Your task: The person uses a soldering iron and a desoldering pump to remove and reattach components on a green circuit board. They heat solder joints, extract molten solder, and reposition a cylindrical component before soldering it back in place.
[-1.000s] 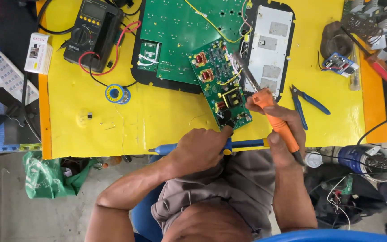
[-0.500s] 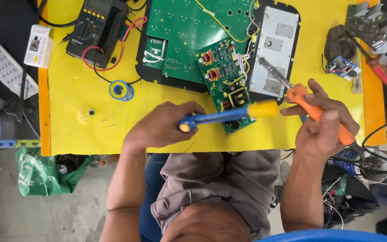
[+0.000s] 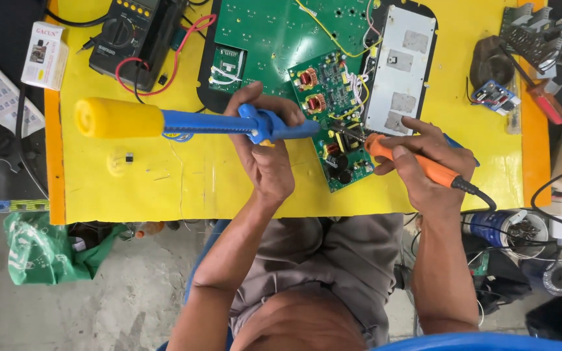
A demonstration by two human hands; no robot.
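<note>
Centre of frame, on the yellow bench mat (image 3: 164,188): your left hand (image 3: 265,156) is clenched round the blue desoldering pump (image 3: 229,122), its yellow plunger end out toward upper left and its nozzle at the left edge of the small green PCB (image 3: 333,123); your right hand (image 3: 427,162) grips the orange soldering iron (image 3: 417,162), tip on the board's middle w/ coils just above. Judged step: heating a joint for solder removal, pump not quite over it. Next move prob. calls for a steady iron and the nozzle brought beside the tip w/o nudging the yellow wires (image 3: 349,84).
</note>
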